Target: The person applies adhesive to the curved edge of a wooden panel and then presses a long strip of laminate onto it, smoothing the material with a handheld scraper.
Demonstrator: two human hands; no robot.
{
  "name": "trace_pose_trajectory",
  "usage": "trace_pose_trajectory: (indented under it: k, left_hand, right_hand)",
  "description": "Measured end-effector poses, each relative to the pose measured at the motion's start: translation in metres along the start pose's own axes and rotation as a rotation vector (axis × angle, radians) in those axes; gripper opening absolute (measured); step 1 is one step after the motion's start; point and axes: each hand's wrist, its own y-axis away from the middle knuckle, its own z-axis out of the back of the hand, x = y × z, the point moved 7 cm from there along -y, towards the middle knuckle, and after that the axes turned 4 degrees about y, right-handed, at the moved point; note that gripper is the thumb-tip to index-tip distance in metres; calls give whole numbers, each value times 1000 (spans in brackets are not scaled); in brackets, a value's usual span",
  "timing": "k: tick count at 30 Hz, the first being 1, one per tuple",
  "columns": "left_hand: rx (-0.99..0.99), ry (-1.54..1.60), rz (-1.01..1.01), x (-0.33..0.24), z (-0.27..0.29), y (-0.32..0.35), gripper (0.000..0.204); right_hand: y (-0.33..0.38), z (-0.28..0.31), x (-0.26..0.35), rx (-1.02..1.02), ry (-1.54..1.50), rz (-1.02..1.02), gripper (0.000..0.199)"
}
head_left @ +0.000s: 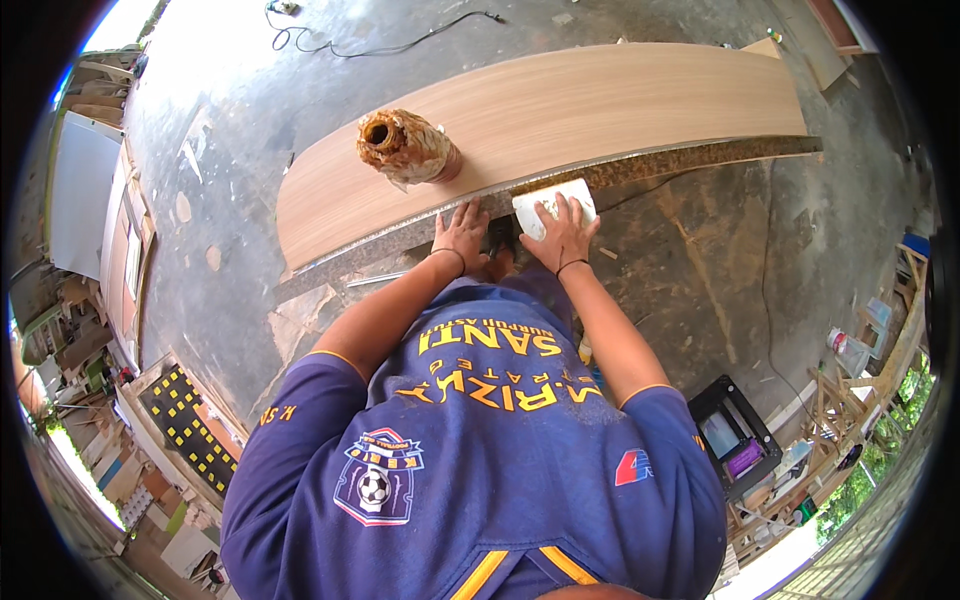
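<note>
Floor (215, 130): grey stained concrete, below and all around both hands. Board (600, 100): long, light wood grain, directly in front of both hands, extending well past each to left and right. Near edge (680, 160) of same: grey and speckled beside the left hand (462, 235), rough and brown to the right of the right hand (562, 238). Black frame (718, 402): well apart from the hands, behind and to the right of the right one.

Left hand: laid on the board's near edge, fingers slightly spread. Right hand: fingers spread over a white piece (535, 203), holding it at the near edge. Thickness of piece: cannot tell.

Bottle (418, 150): on the board, ahead and left of the left hand; brown-smeared, mouth uncapped; upright or tipped, cannot tell. Dark bands (573, 264): one per wrist.
</note>
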Motion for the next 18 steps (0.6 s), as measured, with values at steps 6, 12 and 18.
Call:
trace_pose_trajectory:
  k: [6,12,18]
  left_hand:
    - [36,-10,15,-2,1,2,89]
    - [59,-2,22,-2,5,3,89]
    - [73,-8,36,-3,4,3,89]
  right_hand:
    - [-13,21,7,1,-12,0,63]
    - [-20,13,7,61,50,-29,63]
    - [-20,25,10,127,62,-49,64]
